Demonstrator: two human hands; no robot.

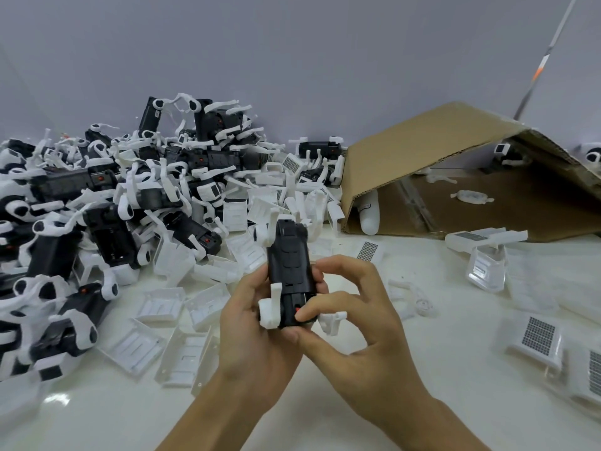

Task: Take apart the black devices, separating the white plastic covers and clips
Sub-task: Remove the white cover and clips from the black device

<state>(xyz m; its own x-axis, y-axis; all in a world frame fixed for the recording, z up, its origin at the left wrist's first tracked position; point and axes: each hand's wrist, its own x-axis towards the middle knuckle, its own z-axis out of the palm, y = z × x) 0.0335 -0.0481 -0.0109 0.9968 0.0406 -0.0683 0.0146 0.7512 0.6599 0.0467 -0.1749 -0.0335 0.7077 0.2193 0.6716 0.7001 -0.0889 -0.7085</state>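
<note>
Above a white tabletop [325,402], I hold one black device [290,268] upright between both hands, its far end pointing toward the heap of untouched units [107,203] piled at the left. My left hand [257,333] is curled round the body from below and the side. My right hand [354,307] pinches the near end, thumb tip pressing beside the small red button [297,310]. A white clip [271,307] still hangs on the lower left edge, another [272,227] near the top. Loose white covers [156,307] lie scattered just beside my hands; an overturned cardboard box [455,170] sits further right. This looks like the release step: next, I judge, comes a firm press or pull at the near end, then prying the clips off without snapping them.
</note>
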